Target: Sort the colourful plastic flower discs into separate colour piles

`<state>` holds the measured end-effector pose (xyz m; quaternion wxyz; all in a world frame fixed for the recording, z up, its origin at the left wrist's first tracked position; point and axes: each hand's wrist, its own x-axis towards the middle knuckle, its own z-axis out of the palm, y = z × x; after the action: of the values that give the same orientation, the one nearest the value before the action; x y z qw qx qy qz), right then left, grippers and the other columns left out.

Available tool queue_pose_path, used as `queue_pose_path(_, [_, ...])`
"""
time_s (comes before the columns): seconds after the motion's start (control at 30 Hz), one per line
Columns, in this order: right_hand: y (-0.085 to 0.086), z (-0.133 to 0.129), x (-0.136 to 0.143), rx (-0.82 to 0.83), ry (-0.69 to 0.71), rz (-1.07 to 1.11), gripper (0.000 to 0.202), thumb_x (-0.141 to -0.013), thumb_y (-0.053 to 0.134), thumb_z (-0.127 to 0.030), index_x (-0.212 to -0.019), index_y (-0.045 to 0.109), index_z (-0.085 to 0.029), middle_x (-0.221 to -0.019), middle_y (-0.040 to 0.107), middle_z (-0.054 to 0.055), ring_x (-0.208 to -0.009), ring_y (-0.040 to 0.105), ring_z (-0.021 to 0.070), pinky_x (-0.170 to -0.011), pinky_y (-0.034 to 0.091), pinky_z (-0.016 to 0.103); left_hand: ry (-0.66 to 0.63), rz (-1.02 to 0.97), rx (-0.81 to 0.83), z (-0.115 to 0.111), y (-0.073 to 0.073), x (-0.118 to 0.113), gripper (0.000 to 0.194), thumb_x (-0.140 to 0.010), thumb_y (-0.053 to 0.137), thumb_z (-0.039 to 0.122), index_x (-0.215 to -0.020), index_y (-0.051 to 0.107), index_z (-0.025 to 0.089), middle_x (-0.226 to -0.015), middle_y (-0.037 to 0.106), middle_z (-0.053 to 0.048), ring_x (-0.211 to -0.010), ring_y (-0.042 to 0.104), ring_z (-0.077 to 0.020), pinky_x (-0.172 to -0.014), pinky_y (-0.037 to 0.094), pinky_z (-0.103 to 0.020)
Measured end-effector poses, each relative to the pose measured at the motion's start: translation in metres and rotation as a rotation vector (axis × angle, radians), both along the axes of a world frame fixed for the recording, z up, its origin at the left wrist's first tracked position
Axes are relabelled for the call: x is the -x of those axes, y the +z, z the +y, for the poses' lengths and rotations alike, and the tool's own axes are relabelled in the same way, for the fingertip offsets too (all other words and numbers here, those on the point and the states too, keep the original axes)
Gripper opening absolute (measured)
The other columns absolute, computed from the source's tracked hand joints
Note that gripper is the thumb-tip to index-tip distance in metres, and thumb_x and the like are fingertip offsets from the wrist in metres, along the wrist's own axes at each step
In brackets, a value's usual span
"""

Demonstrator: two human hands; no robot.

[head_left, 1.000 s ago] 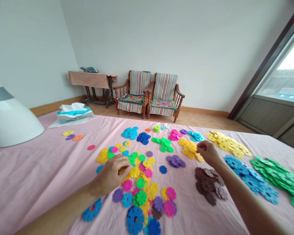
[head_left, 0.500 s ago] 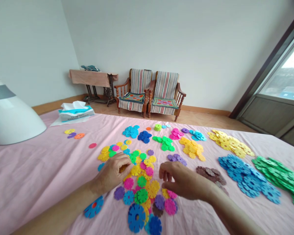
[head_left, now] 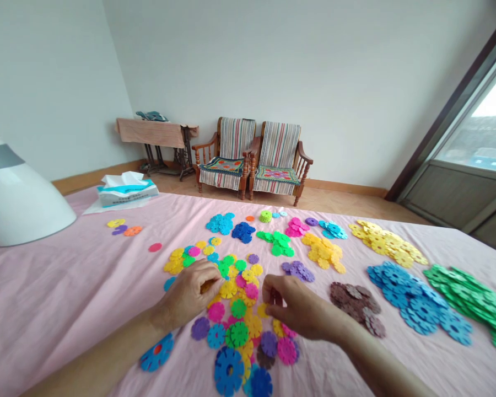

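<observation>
Above the left part of a mixed pile of coloured notched discs, my left hand (head_left: 194, 289) is closed round yellow discs, partly hidden by its fingers. My right hand (head_left: 293, 306) is at the pile's right side, thumb and fingertips pinched on a yellow disc (head_left: 263, 310). Between the hands lie pink, green and yellow discs. Nearer to me are a large blue disc (head_left: 228, 370), a green disc (head_left: 238, 334) and a purple disc (head_left: 269, 344). A brown pile (head_left: 353, 300) lies right of my right hand.
Sorted piles lie to the right and behind: blue discs (head_left: 417, 298), green discs (head_left: 471, 300), yellow discs (head_left: 386, 242) and orange-yellow discs (head_left: 323, 251). A tissue box (head_left: 128, 193) and a white appliance (head_left: 22, 193) stand at the left of the pink cloth (head_left: 86, 286).
My right hand has moved slightly left, and a yellow disc now shows at its fingertips. My left hand stays nearly in place.
</observation>
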<state>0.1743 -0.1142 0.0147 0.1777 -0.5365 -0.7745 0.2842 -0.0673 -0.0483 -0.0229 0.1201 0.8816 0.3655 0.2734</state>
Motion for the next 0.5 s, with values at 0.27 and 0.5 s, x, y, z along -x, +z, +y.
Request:
queue_pose_path(0.27, [-0.017,0.049,-0.109,-0.263,-0.568,0.124,0.008,-0.066,0.055,-0.026,-0.064,0.053,-0.019,-0.057,0.054,-0.002,-0.052,0.048,0.0112,-0.049,0.036,0.022,-0.006,-0.01,-0.024,0.001,-0.002,0.001,0.025,-0.088,0.044,0.02,-0.066,0.056,0.016,-0.067,0.054,-0.002,-0.068,0.051,-0.0139,-0.066,0.04,-0.026])
queue_pose_path(0.5, [-0.042,0.055,-0.161,-0.226,-0.728,0.054,0.009,-0.061,0.057,-0.025,-0.055,0.055,-0.018,-0.048,0.052,-0.002,-0.045,0.047,0.0116,-0.045,0.033,0.023,-0.009,-0.022,-0.04,0.002,-0.005,0.002,0.026,-0.088,0.044,0.021,-0.066,0.056,0.016,-0.067,0.054,-0.002,-0.068,0.052,-0.0139,-0.067,0.041,-0.026])
